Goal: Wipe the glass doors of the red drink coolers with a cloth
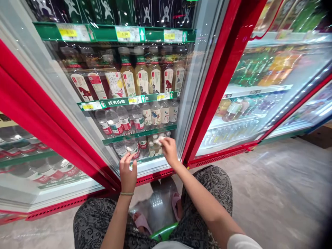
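Observation:
My right hand (169, 150) pinches a crumpled white tissue (160, 139) at the lower right of the cooler's glass door (145, 152), which is shut. Behind the tissue, small bottles (153, 148) on the bottom shelf are partly covered. My left hand (128, 173) is raised near the door's lower left, its fingers apart and nothing in them. Whether its fingertips touch the glass I cannot tell. Clear water bottles (114, 121) with red labels stand behind the glass, above and beside that hand.
Red frame posts (207, 90) flank the door. Shelves behind it hold tea bottles (128, 77) above green price strips (127, 100). Another lit drinks cooler (233, 121) stands at right. Between my knees is a green curved edge (164, 231), above the grey floor (280, 193).

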`<move>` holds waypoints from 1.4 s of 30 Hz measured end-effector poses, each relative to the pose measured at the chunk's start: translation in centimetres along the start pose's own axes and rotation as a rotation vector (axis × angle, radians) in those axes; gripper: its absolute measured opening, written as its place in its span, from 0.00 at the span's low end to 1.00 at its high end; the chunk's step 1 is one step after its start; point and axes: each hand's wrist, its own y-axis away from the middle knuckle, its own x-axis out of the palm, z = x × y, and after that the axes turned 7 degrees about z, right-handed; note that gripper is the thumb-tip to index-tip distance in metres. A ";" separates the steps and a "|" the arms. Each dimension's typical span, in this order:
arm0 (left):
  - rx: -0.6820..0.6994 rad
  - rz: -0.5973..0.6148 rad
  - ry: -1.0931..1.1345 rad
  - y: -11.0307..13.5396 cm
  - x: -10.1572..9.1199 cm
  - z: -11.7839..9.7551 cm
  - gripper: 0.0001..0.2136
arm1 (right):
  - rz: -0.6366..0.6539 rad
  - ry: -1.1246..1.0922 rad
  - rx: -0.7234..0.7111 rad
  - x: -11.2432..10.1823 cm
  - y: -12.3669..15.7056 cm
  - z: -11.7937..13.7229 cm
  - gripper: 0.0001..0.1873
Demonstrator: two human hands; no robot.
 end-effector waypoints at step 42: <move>-0.112 0.043 -0.011 0.3 0.5 0.1 0.14 | 0.024 -0.224 0.277 8.9 5.5 5.3 0.17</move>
